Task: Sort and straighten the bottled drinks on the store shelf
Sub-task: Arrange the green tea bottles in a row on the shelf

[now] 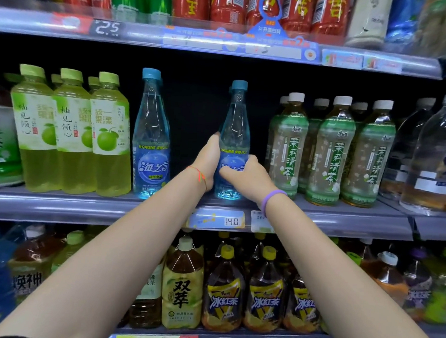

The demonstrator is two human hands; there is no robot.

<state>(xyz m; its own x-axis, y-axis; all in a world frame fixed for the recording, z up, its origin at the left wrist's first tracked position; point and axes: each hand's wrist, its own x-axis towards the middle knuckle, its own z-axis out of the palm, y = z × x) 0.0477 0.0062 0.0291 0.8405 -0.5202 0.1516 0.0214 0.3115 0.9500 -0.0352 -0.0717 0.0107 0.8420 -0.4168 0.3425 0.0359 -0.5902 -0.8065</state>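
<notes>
We see two bare arms reaching out from the bottom of the view toward the grey metal middle shelf (83,207). The left hand (208,160), with a thin red string on its wrist, lies flat against the left side of a tall clear blue plastic bottle with a blue cap (234,140). The right hand (247,174), with a purple band on its wrist, wraps its fingers round the front of that bottle, low on the blue label. So both hands hold this one bottle between them. The bottle stands upright on the middle shelf, full of clear water-like drink.

A second blue bottle of the same kind (152,135) stands upright to the left, with a dark gap between the two. Left of it stand three yellow-green drink bottles with green caps (72,133). To the right stand pale tea bottles with green labels and white caps (330,152). On the lower shelf we see brown tea bottles with yellow caps (245,293).
</notes>
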